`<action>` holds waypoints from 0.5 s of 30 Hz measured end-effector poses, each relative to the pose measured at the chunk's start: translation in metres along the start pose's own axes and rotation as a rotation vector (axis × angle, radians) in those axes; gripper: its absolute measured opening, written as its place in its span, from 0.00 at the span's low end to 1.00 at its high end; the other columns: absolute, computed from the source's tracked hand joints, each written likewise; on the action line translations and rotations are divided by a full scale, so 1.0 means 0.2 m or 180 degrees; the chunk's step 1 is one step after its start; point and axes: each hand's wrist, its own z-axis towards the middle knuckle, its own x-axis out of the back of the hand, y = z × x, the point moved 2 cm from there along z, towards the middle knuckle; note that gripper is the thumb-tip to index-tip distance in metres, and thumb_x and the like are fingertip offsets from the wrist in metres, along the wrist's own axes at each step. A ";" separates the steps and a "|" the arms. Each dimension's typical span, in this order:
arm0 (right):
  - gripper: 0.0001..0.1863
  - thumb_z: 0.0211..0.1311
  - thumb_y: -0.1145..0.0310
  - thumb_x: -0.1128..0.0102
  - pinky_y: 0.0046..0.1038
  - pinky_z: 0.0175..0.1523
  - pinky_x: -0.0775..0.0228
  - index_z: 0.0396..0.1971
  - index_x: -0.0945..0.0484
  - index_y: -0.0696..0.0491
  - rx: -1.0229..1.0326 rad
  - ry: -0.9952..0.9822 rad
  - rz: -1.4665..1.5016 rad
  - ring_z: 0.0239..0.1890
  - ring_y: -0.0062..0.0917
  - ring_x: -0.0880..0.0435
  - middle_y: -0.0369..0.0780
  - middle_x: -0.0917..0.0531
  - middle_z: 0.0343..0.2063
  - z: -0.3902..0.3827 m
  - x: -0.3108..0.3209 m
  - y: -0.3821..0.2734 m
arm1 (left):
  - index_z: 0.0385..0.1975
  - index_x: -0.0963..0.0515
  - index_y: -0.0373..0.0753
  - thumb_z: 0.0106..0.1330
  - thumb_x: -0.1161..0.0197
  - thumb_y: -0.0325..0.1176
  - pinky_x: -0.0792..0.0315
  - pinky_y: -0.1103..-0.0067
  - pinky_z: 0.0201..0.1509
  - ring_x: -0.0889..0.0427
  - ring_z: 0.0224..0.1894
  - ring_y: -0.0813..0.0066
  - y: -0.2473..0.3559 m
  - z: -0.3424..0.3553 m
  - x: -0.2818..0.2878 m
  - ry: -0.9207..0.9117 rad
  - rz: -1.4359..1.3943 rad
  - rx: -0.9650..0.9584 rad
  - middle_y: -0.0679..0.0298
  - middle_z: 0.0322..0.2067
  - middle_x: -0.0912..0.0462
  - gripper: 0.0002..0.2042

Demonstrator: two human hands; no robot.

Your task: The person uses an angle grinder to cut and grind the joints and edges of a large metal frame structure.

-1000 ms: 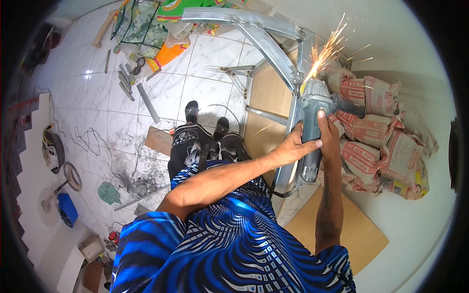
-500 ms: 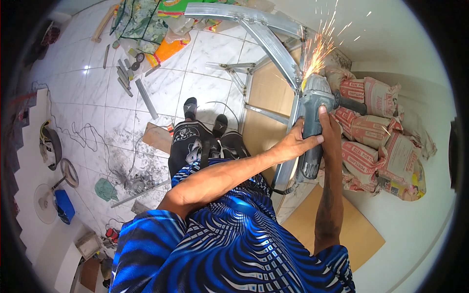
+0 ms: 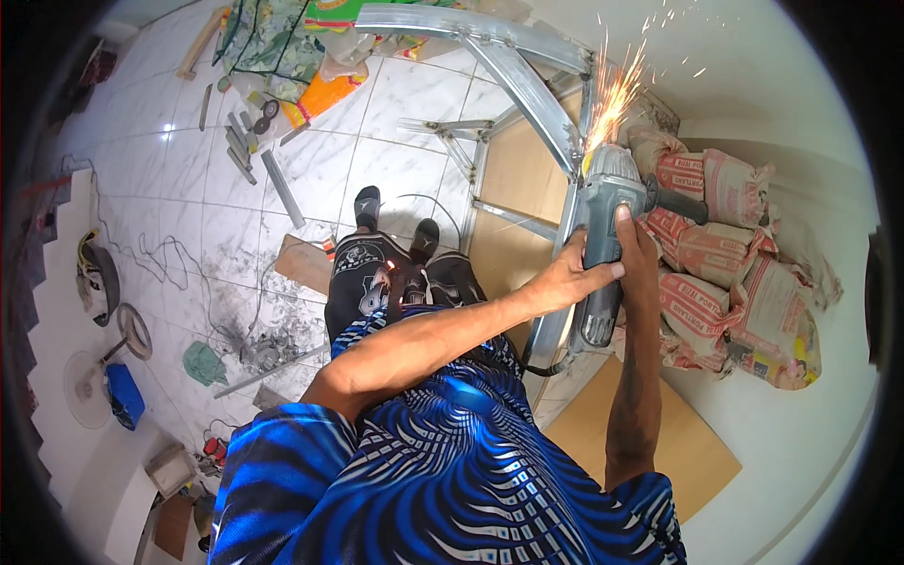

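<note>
I grip a dark angle grinder (image 3: pixel 607 193) in both hands. My left hand (image 3: pixel 576 271) is wrapped around its body from the left. My right hand (image 3: pixel 635 240) holds it from the right, thumb along the top, below the black side handle (image 3: pixel 687 205). The grinder's head is at a joint of a welded metal frame (image 3: pixel 518 94), and orange sparks (image 3: pixel 617 99) spray upward from it, so the exact contact point is hard to make out. Beige panels (image 3: pixel 518 179) lie within or behind the frame. A small glowing fleck (image 3: pixel 389 266) shows by my leg.
Cement sacks (image 3: pixel 716 254) are piled against the wall at right, above a loose board (image 3: pixel 687 452). Metal offcuts (image 3: pixel 281 188), cords, a scrap board (image 3: pixel 301 268) and plastic sheeting (image 3: pixel 273 52) lie on the tiled floor. A pedestal fan (image 3: pixel 135 334) is at left, near a blue object (image 3: pixel 125 395).
Since a second ago the grinder and both hands sit slightly higher in the picture, along with the surroundings. The spark spray has changed shape, and a glowing fleck now shows near my leg.
</note>
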 end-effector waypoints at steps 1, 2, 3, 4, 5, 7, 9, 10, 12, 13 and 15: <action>0.32 0.67 0.43 0.47 0.31 0.46 0.30 0.43 0.22 0.63 0.0017 0.0042 -0.0009 0.39 0.28 0.21 0.45 0.18 0.37 -0.01 0.01 0.01 | 0.62 0.43 0.25 0.69 0.36 0.42 0.34 0.77 0.61 0.30 0.56 0.75 0.00 -0.01 -0.01 -0.0011 0.0123 -0.0071 0.57 0.52 0.28 0.33; 0.32 0.67 0.43 0.47 0.30 0.46 0.30 0.43 0.22 0.63 0.0054 0.0068 -0.0023 0.39 0.28 0.21 0.45 0.18 0.37 -0.02 0.01 0.01 | 0.62 0.43 0.25 0.69 0.36 0.42 0.34 0.77 0.61 0.30 0.56 0.75 0.00 -0.01 -0.01 -0.0009 0.0251 -0.0165 0.57 0.51 0.28 0.33; 0.32 0.67 0.42 0.47 0.30 0.46 0.30 0.43 0.22 0.63 0.0091 0.0095 -0.0037 0.39 0.27 0.21 0.45 0.18 0.37 -0.01 0.01 0.01 | 0.62 0.43 0.25 0.69 0.36 0.42 0.34 0.77 0.61 0.30 0.56 0.75 0.00 -0.01 -0.01 -0.0006 0.0378 -0.0259 0.57 0.51 0.28 0.33; 0.32 0.67 0.42 0.47 0.30 0.46 0.30 0.43 0.22 0.63 0.0069 0.0079 0.0014 0.39 0.27 0.21 0.45 0.18 0.37 0.00 0.01 0.01 | 0.62 0.42 0.25 0.69 0.36 0.42 0.34 0.78 0.61 0.30 0.56 0.75 0.00 0.00 -0.01 0.0008 0.0368 -0.0259 0.57 0.51 0.28 0.33; 0.32 0.68 0.42 0.47 0.30 0.46 0.30 0.43 0.22 0.63 0.0028 0.0062 0.0064 0.39 0.27 0.21 0.45 0.18 0.37 0.00 0.01 0.02 | 0.62 0.42 0.25 0.69 0.36 0.42 0.34 0.78 0.61 0.30 0.56 0.75 0.00 0.00 -0.01 0.0026 0.0349 -0.0243 0.57 0.52 0.28 0.33; 0.32 0.68 0.42 0.47 0.29 0.46 0.30 0.43 0.22 0.63 -0.0010 0.0051 0.0069 0.39 0.27 0.21 0.44 0.18 0.37 0.00 0.01 0.04 | 0.62 0.42 0.25 0.69 0.36 0.42 0.33 0.78 0.61 0.30 0.55 0.74 0.00 -0.01 -0.01 0.0027 0.0334 -0.0193 0.57 0.52 0.28 0.32; 0.32 0.68 0.42 0.46 0.29 0.45 0.30 0.43 0.22 0.63 0.0020 0.0084 -0.0026 0.39 0.27 0.21 0.44 0.18 0.37 0.00 0.01 0.01 | 0.62 0.42 0.25 0.69 0.36 0.42 0.33 0.77 0.60 0.30 0.55 0.74 -0.01 0.01 0.00 -0.0028 0.0343 -0.0148 0.57 0.52 0.28 0.32; 0.32 0.67 0.42 0.47 0.29 0.46 0.30 0.44 0.22 0.63 0.0052 0.0093 -0.0016 0.39 0.27 0.21 0.44 0.18 0.37 0.00 0.01 0.00 | 0.62 0.42 0.25 0.69 0.37 0.42 0.33 0.77 0.60 0.30 0.55 0.75 -0.01 0.01 0.00 -0.0017 0.0326 -0.0238 0.57 0.51 0.28 0.32; 0.33 0.67 0.42 0.47 0.30 0.46 0.30 0.44 0.22 0.64 0.0104 0.0087 0.0008 0.39 0.27 0.21 0.45 0.18 0.37 -0.02 0.00 0.01 | 0.61 0.42 0.25 0.69 0.37 0.42 0.33 0.77 0.59 0.30 0.54 0.75 -0.02 0.00 -0.01 0.0028 0.0293 -0.0403 0.58 0.51 0.28 0.32; 0.33 0.67 0.42 0.47 0.30 0.46 0.30 0.44 0.22 0.64 0.0094 0.0048 0.0003 0.38 0.27 0.21 0.45 0.18 0.37 -0.01 0.00 0.01 | 0.61 0.42 0.25 0.69 0.37 0.42 0.33 0.78 0.59 0.30 0.54 0.75 -0.03 0.00 0.00 0.0016 0.0266 -0.0286 0.58 0.51 0.28 0.32; 0.33 0.67 0.42 0.47 0.30 0.46 0.30 0.44 0.22 0.64 0.0065 -0.0014 0.0006 0.38 0.27 0.21 0.45 0.18 0.36 0.00 0.00 0.02 | 0.61 0.42 0.25 0.70 0.37 0.42 0.32 0.78 0.59 0.30 0.54 0.75 0.02 -0.01 0.00 -0.0024 0.0218 -0.0037 0.58 0.51 0.28 0.32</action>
